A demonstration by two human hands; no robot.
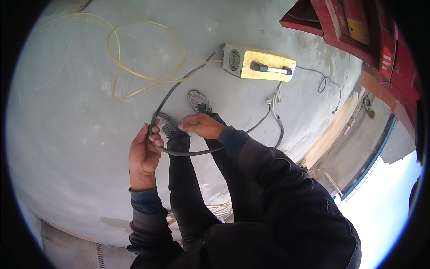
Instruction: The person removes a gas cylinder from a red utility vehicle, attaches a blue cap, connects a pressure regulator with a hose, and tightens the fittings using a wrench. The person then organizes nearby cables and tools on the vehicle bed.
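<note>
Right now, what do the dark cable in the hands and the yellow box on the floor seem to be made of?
The cable, held by the left hand and right hand, looks like matte black rubber or plastic; it bends smoothly. The box seems painted metal, with flat, hard faces and a fan grille.

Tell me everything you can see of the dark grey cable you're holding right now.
The dark grey rubbery cable is a thick, smooth, flexible line. It runs from the fan end of the yellow box-shaped machine across the grey concrete floor, rises in a curve to the left hand, then bends under into a loop toward the right hand. The left hand's fingers wrap around it; the right hand pinches it near the shoes. Its far end passes behind the dark sleeve, hidden. A pale yellow translucent hose crosses it on the floor.
</note>
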